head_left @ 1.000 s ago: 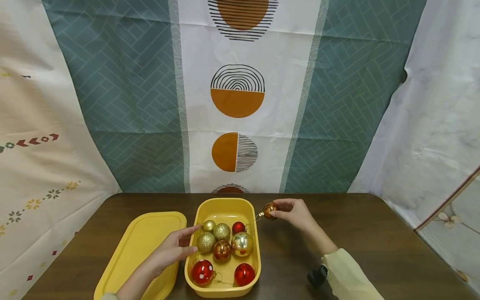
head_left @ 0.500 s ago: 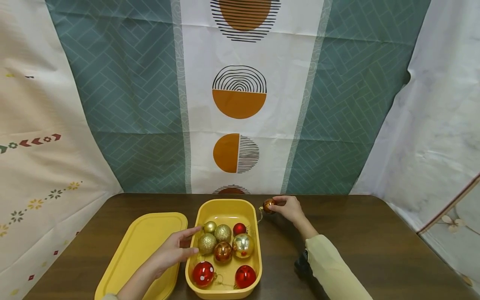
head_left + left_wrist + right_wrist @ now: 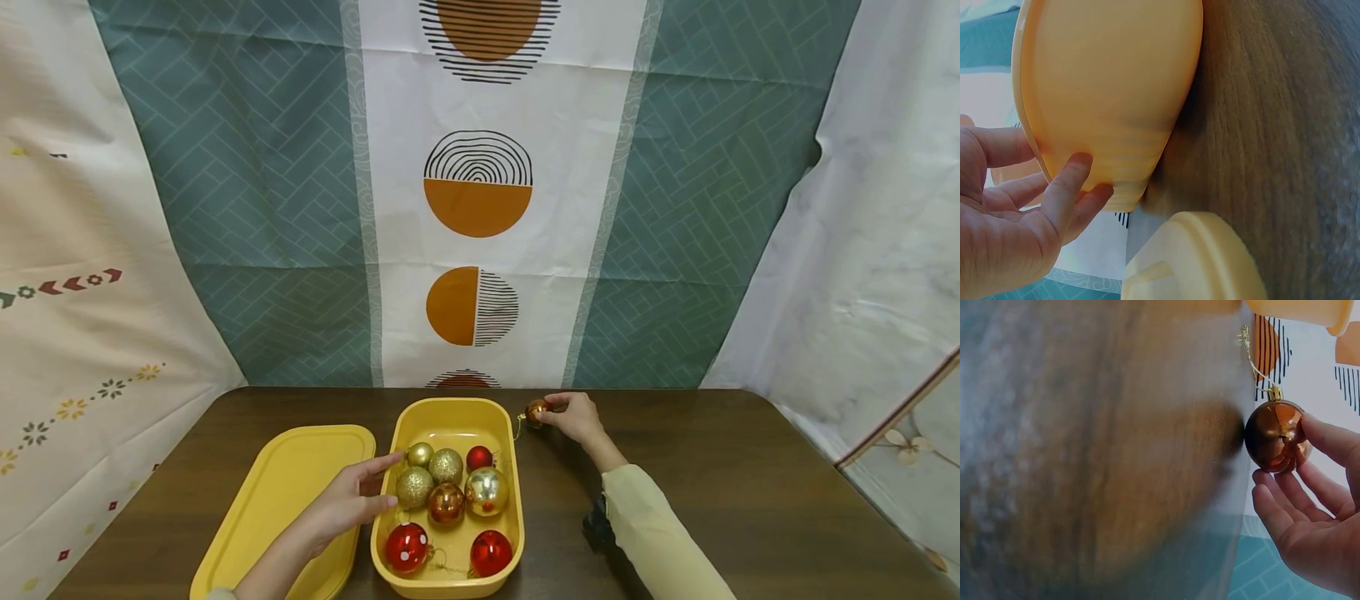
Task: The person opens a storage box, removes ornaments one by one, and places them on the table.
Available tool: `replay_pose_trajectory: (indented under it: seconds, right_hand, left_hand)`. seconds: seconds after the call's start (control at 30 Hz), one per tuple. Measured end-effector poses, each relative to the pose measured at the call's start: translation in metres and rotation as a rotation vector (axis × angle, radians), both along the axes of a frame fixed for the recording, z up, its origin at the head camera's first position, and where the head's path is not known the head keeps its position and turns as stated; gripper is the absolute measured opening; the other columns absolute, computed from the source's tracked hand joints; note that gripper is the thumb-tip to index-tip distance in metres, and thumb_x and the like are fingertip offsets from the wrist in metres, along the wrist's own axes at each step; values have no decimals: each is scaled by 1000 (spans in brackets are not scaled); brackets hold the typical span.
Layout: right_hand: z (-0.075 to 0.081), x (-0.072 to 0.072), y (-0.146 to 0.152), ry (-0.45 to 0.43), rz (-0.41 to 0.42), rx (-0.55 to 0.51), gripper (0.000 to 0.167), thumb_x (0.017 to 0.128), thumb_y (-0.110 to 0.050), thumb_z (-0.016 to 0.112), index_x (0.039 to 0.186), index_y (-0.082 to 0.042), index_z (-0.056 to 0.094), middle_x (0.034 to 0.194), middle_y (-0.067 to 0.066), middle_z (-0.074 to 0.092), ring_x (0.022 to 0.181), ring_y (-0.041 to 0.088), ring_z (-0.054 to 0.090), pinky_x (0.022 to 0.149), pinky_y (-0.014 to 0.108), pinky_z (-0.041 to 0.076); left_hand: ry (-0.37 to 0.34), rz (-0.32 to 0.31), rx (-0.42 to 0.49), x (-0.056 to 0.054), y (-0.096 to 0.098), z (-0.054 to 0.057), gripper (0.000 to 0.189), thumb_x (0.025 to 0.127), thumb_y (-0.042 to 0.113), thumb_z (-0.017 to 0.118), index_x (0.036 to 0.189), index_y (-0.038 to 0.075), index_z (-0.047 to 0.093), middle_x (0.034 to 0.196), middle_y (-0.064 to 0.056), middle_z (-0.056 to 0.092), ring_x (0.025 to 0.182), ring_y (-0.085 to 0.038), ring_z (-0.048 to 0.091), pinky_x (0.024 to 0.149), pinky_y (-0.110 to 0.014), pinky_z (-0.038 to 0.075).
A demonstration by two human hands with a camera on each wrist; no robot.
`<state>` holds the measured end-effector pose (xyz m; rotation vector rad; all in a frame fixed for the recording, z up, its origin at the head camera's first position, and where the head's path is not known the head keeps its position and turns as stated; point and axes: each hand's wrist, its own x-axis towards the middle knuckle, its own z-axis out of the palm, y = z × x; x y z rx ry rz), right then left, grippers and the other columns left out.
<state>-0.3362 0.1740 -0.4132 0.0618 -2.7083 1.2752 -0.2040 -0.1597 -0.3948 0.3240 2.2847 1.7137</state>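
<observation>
One yellow lid [image 3: 292, 467] leads off on my left, lying on the dark wooden table [image 3: 750, 483] under a forearm. Next along, here's the person's left hand [image 3: 345, 500] at the yellow box [image 3: 457, 588]: fingers part spread, and my left wrist feed shows the side wall caught between them, two tips on the outside, other digits reaching past the rim. Inside, reading across, I've got a white-dotted red ball [image 3: 407, 547] towards the front, a glittery gold ball [image 3: 415, 487], a small gold ball [image 3: 420, 454] behind it, a second glittery ball [image 3: 446, 466], a copper ball [image 3: 446, 504], a small red ball [image 3: 479, 457], a shiny gold ball [image 3: 487, 492], and a plain red ball [image 3: 491, 553] near the front right corner. And just outside the far right side, there's the amber ball [image 3: 537, 413], gold cap and string turned towards the box. The person's right hand [image 3: 576, 417] has it, thumb and fingertips pinching. My right wrist feed puts it right by the tabletop; touching or not, I can't tell. Farther over, a dark object [image 3: 597, 527] sits against a pale yellow sleeve [image 3: 660, 525], and a marbled white drape [image 3: 877, 267] hangs at my right edge.
</observation>
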Motion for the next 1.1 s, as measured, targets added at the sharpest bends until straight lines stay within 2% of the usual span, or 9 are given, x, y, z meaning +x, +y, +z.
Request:
replay_pose_trajectory:
  seconds: [0.6,0.83,1.1]
  right_hand:
    - [-1,0,0,-10,-7,-23,36,74,-14,75,104,5,66,100,19,66,89,29,64,75,38,50]
    - [0,2,4,-17,33,-37,44,76,-17,73,113,4,61,110,20,63,100,32,59,83,42,47]
    - [9,10,4,-8,104,-78,47,78,-16,72,117,5,58,114,22,60,103,32,58,83,41,48]
  left_hand:
    - [8,-1,-2,0,0,0,60,83,3,60,136,-7,35,133,-32,38,110,-33,50,77,-41,49]
    - [1,0,1,0,1,0,59,82,2,59,135,-8,35,135,-31,36,110,-33,50,77,-40,49]
    - [-4,2,4,0,0,0,60,83,4,60,136,-6,35,133,-31,38,111,-34,49,76,-41,49]
